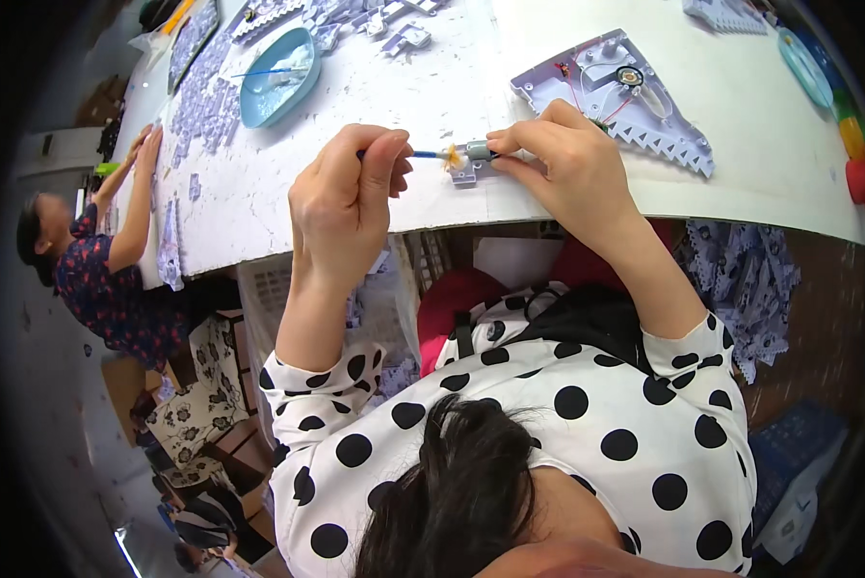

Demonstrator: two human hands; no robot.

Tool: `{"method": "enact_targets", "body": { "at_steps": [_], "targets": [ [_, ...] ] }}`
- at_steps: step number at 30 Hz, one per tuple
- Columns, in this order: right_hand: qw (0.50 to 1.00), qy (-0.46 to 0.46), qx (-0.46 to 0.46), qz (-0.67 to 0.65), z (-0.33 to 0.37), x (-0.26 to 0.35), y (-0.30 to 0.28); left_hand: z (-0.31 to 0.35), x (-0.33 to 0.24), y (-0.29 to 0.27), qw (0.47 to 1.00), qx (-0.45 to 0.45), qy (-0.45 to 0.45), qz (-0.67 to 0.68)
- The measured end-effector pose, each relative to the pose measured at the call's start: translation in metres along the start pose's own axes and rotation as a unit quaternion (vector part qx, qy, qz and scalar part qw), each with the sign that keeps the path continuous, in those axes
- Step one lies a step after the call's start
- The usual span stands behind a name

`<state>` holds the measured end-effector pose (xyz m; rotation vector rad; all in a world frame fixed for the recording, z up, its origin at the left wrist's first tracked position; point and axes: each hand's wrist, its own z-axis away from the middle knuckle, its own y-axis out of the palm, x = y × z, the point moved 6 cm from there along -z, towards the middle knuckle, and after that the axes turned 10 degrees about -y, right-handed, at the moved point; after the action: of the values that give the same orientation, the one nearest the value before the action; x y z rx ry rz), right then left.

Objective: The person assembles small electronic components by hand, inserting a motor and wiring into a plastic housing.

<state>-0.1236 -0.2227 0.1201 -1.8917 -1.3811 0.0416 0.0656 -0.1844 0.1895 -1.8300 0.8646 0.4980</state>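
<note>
My left hand (344, 188) is closed around a thin brush (425, 154) with a blue handle, its yellowish bristles pointing right. The bristles touch or nearly touch a small lavender plastic part with a grey cylinder (478, 150), probably a small motor. Thumb and fingers of my right hand (569, 159) pinch that grey cylinder at its right end. Just beyond my right hand lies an open triangular lavender housing (587, 72) with toothed edges, wires and a round speaker-like disc (630, 77).
A light blue dish (298, 101) with white paste and a thin blue stick stands at the back left. Beside it lie heaps of small lavender parts (206, 120). Another person (105, 260) reaches onto the table at the left. More toothed parts (741, 279) are piled below the table, right.
</note>
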Motion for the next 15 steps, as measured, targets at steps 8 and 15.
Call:
{"method": "enact_targets", "body": {
  "at_steps": [8, 15],
  "targets": [
    [1.0, 0.007, -0.009, -0.005, -0.001, -0.001, 0.0, 0.0, 0.001, -0.002, 1.0, 0.005, -0.004, 0.009],
    [1.0, 0.01, -0.015, 0.005, 0.004, -0.004, -0.004, -0.024, 0.032, -0.041, 0.988, -0.117, -0.042, 0.089]
  ]
}}
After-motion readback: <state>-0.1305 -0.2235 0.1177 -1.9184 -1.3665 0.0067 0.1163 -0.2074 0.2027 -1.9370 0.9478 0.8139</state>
